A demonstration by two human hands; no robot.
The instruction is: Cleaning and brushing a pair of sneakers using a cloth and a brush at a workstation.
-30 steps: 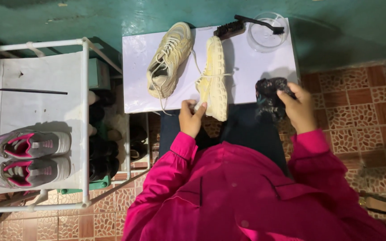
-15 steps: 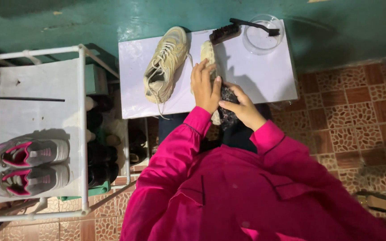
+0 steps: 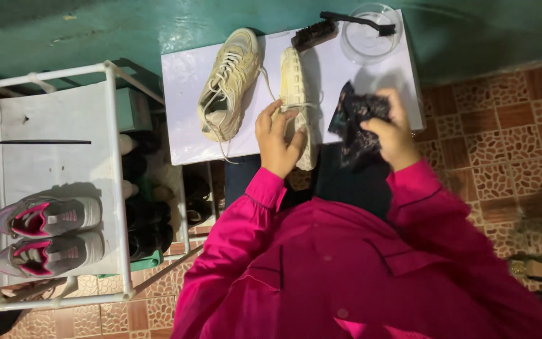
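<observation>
Head view: our left hand [image 3: 278,139] is clamping the shoe [image 3: 300,107] on its side at the tabletop [image 3: 186,88] edge; our right hand [image 3: 391,130] is bunching the cloth [image 3: 354,119]. A hard wipe could be tipping that shoe off the edge.

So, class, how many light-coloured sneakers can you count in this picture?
4: one cream sneaker lying on the white table, another under the left hand, two grey-pink sneakers on the rack. Others may be hidden.
</observation>
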